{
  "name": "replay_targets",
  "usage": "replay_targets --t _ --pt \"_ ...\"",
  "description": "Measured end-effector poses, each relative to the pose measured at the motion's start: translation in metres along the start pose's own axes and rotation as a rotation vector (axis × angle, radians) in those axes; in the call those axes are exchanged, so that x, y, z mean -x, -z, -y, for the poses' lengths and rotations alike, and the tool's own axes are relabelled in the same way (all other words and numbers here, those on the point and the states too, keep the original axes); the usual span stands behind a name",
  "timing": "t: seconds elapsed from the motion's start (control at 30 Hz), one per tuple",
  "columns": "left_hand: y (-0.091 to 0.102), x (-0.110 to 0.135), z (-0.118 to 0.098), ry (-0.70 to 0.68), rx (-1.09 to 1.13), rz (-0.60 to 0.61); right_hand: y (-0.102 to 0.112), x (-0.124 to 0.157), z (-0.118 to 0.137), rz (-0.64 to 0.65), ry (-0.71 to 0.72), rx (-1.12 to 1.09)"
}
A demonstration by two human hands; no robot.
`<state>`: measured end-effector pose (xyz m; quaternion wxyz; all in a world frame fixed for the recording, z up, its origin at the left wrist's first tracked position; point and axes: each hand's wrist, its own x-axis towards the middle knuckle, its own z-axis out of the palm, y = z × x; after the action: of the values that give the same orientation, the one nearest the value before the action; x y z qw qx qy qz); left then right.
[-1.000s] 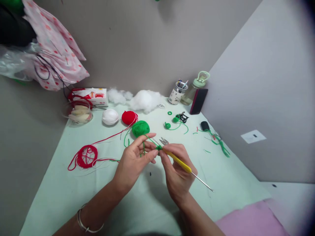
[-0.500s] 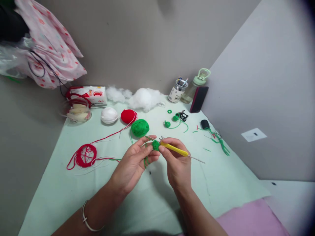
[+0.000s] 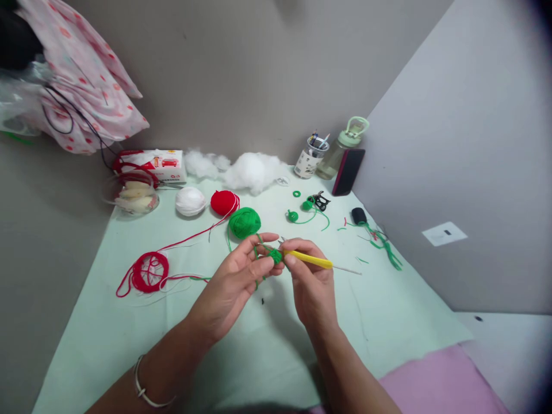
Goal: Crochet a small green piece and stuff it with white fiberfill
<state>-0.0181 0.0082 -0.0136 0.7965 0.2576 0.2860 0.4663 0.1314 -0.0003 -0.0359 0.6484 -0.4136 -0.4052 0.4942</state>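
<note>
Between thumb and fingers, my left hand (image 3: 236, 282) pinches a small green crochet piece (image 3: 275, 256). Green yarn loops round the left fingers and trails back toward the green yarn ball (image 3: 245, 223). My right hand (image 3: 311, 282) is closed on a crochet hook (image 3: 313, 260) with a yellow handle, its tip end at the green piece. A thin metal shaft sticks out from the handle's right end. Whether the hook's tip is inside a stitch is too small to tell. Two small green crocheted balls (image 3: 292, 216) with yarn tails lie beyond my right hand.
Red (image 3: 225, 203) and white (image 3: 190, 201) yarn balls stand behind my left hand, with a tangled red yarn coil (image 3: 150, 272) at left. White stuffing (image 3: 254, 171), a pen jar (image 3: 311, 158), a bottle (image 3: 338, 155) and a phone (image 3: 348, 172) line the back. Yarn scraps (image 3: 390, 253) lie right.
The green piece and the hook have shifted slightly right. My left index finger reaches further right, and the left thumb has moved over the piece. The view has tilted slightly.
</note>
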Motion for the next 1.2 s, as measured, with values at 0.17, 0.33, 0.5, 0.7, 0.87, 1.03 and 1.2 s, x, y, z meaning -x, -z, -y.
replay_targets --t 0.17,0.33,0.5,0.7,0.87,1.03,1.2 --pt "0.002 -0.002 0.001 -0.062 -0.168 -0.066 0.000 0.003 0.000 0.039 0.107 0.078" --pt "0.003 -0.001 0.000 -0.094 -0.229 -0.132 0.002 0.002 0.000 0.080 0.177 0.127" --pt "0.002 -0.001 -0.001 -0.108 -0.235 -0.147 0.001 0.001 0.001 0.115 0.217 0.135" --pt "0.006 -0.004 0.000 -0.052 -0.202 -0.145 0.002 0.005 0.001 0.044 0.231 0.186" --pt "0.009 -0.003 0.001 -0.024 -0.189 -0.140 0.005 0.010 0.002 -0.064 0.345 0.283" --pt "0.006 -0.003 -0.002 -0.038 -0.148 -0.150 0.005 0.011 0.004 0.071 0.547 0.536" --pt "0.005 -0.004 -0.002 -0.049 -0.149 -0.163 0.004 0.011 0.005 -0.031 0.528 0.510"
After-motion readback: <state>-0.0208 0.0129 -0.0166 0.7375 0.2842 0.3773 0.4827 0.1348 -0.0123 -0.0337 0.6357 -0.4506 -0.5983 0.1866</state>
